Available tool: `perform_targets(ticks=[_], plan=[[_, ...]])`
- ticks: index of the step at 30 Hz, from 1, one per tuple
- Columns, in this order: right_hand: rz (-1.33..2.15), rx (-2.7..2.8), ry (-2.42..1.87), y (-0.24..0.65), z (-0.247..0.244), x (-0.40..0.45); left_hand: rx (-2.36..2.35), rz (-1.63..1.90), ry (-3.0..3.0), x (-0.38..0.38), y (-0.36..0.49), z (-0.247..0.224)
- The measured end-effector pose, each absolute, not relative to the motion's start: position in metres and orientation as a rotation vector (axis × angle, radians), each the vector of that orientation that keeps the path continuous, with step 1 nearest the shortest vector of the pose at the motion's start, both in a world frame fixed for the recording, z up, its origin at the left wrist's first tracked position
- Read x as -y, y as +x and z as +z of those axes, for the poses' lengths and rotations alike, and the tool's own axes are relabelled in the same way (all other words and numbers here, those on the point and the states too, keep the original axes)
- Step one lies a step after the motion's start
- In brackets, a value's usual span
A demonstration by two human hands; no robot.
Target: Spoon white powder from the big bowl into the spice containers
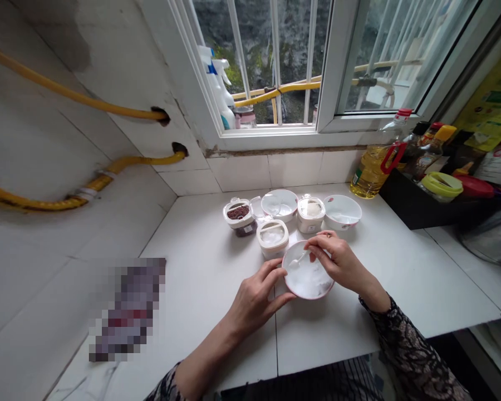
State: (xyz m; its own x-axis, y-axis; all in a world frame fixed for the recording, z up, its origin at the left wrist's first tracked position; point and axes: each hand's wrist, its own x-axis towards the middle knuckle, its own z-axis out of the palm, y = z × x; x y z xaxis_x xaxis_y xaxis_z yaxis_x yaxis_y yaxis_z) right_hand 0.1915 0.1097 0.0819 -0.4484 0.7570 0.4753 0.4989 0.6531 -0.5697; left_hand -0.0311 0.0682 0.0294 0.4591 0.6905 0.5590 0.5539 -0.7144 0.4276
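Note:
My left hand (pixel 256 289) grips the left rim of a white bowl (pixel 289 287) with a pinkish edge. White powder or grains (pixel 311 278) lie in the bowl. Pinched in my right hand (pixel 336 257) is a small white spoon (pixel 297 260), its head low inside the bowl. Just behind the bowl stands an open jar of white grains (pixel 273 236). A jar of dark reddish beans or grains (pixel 239 214) is at its left, and a jar of pale grains (pixel 311 211) is farther back on the right.
Two more white bowls (pixel 281 199) (pixel 343 209) stand along the back. An oil bottle (pixel 369 167) and a black box (pixel 409 200) of condiments are at right. A blurred dark item (pixel 133 306) lies on the left. Yellow hoses (pixel 83 189) run along the wall.

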Motion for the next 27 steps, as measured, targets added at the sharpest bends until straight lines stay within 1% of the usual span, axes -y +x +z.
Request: perform_targets(ticks=[3, 6, 14, 19, 27], plan=[[0.288, 2.259, -0.906, 0.194, 0.078, -0.112, -1.087, 1.101, 2.521, -0.068, -0.031, 0.03], [0.277, 2.356, -0.868, 0.194, 0.074, -0.111, -1.085, 1.111, 2.531, -0.068, -0.03, 0.031], [0.567, 2.34, -0.884, 0.192, 0.08, -0.108, -1.083, 1.097, 2.514, -0.068, -0.031, 0.03], [0.718, 2.249, -0.972, 0.19, 0.083, -0.107, -1.084, 1.102, 2.516, -0.068, -0.031, 0.03], [0.783, 1.955, -1.131, 0.193, 0.087, -0.11, -1.074, 1.105, 2.508, -0.068, -0.031, 0.031]])
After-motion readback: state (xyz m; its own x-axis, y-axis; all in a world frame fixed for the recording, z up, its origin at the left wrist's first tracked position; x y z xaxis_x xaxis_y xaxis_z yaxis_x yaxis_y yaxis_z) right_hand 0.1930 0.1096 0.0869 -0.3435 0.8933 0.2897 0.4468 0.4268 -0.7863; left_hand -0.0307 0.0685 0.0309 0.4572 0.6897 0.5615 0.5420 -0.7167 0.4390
